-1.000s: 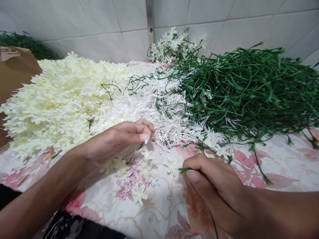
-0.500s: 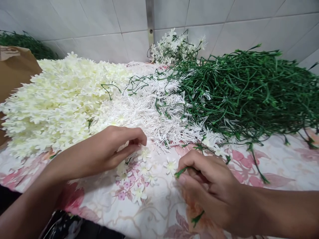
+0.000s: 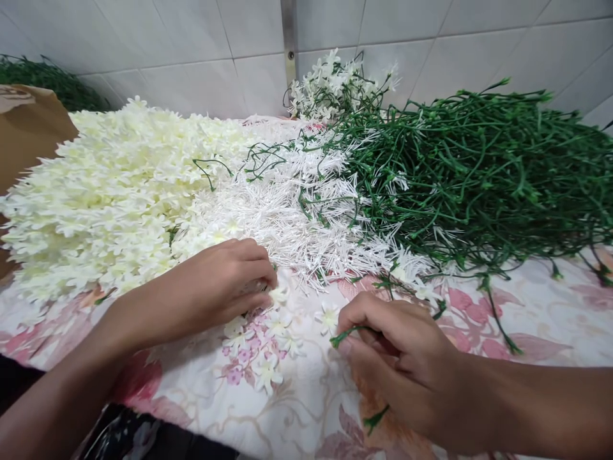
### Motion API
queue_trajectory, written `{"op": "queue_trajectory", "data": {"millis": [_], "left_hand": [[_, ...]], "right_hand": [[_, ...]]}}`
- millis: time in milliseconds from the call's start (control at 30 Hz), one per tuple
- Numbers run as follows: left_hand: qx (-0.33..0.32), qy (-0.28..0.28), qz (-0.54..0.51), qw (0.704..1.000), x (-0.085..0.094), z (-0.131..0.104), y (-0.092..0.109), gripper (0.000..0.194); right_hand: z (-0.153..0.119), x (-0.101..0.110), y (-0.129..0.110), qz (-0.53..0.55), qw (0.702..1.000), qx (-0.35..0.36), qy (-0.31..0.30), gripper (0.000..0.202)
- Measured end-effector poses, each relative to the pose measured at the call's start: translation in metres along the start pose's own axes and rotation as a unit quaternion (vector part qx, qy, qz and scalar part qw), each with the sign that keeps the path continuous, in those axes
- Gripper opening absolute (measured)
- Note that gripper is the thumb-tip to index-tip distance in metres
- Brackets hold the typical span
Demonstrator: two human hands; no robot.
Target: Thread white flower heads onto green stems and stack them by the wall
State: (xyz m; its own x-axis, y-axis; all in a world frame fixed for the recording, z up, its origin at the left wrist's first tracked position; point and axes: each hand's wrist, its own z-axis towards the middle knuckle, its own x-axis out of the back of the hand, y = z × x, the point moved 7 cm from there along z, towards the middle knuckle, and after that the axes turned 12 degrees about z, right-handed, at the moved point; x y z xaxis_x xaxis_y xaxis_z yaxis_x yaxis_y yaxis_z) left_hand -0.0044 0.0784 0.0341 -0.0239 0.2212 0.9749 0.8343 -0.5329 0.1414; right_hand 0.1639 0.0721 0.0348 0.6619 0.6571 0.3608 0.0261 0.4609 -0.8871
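Note:
My right hand (image 3: 402, 364) pinches a green plastic flower stem (image 3: 348, 333) between thumb and forefinger. One forked tip sticks out past the fingertips; another green end (image 3: 376, 420) shows below the hand. My left hand (image 3: 230, 287) is curled with thumb and fingers close together, at the near edge of the white stamen pile. What its fingertips hold, if anything, is hidden. Below those fingertips, several loose cream artificial flowers (image 3: 268, 372) lie on the floral cloth. A single flower head (image 3: 328, 318) lies just left of my right fingertips.
A heap of cream flower heads (image 3: 105, 191) spreads at left, white stamens (image 3: 297, 211) in the middle, green stems (image 3: 498, 172) at right. Assembled white flowers (image 3: 335, 89) stand against the tiled wall (image 3: 191, 32). A brown paper bag (image 3: 36, 128) is far left.
My left hand's fingers have curled in and closed toward the thumb, drawing slightly left. My right hand keeps its pinch on the stem and has barely moved.

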Motion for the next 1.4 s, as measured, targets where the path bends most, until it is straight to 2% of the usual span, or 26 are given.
{"op": "queue_trajectory", "data": {"millis": [167,300,433,500,567,667,767,900,1000,1167,1267,1400], "left_hand": [[0.001,0.015,-0.025,1.000,0.002,0.003,-0.001,0.021],[-0.013,0.025,-0.040,0.999,0.008,0.002,0.002,0.021],[-0.040,0.073,-0.088,0.993,0.017,0.001,0.013,0.016],[-0.057,0.104,-0.090,0.989,0.019,0.003,0.021,0.011],[-0.074,0.132,-0.085,0.985,0.018,0.004,0.028,0.008],[-0.090,0.157,-0.070,0.981,0.014,0.007,0.033,0.007],[-0.077,0.166,-0.050,0.982,0.014,0.009,0.027,0.008],[-0.023,0.217,-0.026,0.976,0.025,0.005,0.010,0.008],[0.014,0.238,-0.108,0.965,0.027,0.002,0.002,0.007],[0.043,0.221,-0.348,0.910,0.017,0.009,0.010,0.006],[0.066,0.181,-0.468,0.862,0.010,0.018,0.016,0.005],[0.093,0.120,-0.587,0.795,-0.004,0.027,0.021,0.011]], "right_hand": [[0.000,0.002,-0.001,-0.021,0.999,0.017,0.018,0.013],[-0.002,0.002,0.003,-0.036,0.999,-0.004,0.027,0.012],[-0.002,0.007,0.016,-0.025,0.992,-0.097,0.076,0.011],[0.001,0.007,0.021,-0.017,0.989,-0.126,0.077,0.012],[0.005,0.005,0.023,-0.009,0.990,-0.124,0.067,0.017],[0.009,0.004,0.022,0.006,0.992,-0.094,0.082,0.011],[0.006,0.008,0.024,0.014,0.988,-0.094,0.122,0.023],[0.002,0.010,0.029,0.037,0.982,-0.120,0.140,0.023],[0.002,0.008,0.031,0.088,0.981,-0.121,0.122,0.023],[0.007,0.007,0.026,0.172,0.979,-0.069,0.087,0.022],[0.009,0.007,0.024,0.185,0.979,-0.047,0.072,0.024],[0.006,0.008,0.030,0.179,0.978,-0.065,0.085,0.022]]}}
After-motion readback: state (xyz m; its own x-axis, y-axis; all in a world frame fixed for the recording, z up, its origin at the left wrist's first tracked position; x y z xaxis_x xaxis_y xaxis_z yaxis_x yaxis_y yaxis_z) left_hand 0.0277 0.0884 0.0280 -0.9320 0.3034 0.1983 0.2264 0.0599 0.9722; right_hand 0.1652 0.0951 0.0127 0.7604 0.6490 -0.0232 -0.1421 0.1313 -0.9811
